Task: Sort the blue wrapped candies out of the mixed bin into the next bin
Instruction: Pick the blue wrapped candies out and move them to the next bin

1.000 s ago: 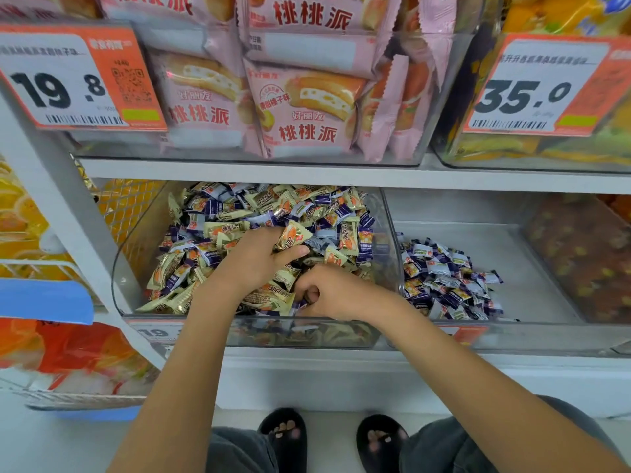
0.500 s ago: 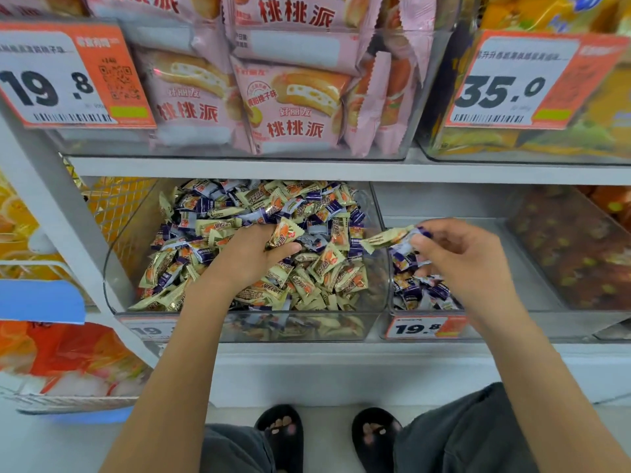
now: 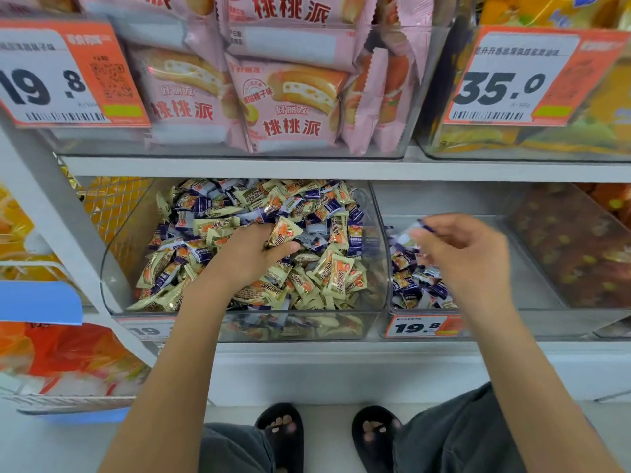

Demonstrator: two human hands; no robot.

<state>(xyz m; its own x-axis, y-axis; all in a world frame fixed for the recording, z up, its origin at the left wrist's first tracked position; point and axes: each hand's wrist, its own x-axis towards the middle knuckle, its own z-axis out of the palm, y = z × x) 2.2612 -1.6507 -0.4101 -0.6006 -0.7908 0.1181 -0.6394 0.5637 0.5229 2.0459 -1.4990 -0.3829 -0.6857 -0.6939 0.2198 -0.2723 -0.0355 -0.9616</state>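
A blue wrapped candy [image 3: 420,227] is pinched by the right hand [image 3: 467,249] over the next bin [image 3: 532,281], right of centre; release is next. The left hand [image 3: 252,256] is buried in the mixed bin [image 3: 116,268], a cream candy [image 3: 282,233] gripped.

Pink snack packs [image 3: 290,100] in an upper bin, orange price tags [image 3: 65,73] reading 19.8 and 35.0 [image 3: 526,76] in front; black slippers [image 3: 281,435] on the floor below.
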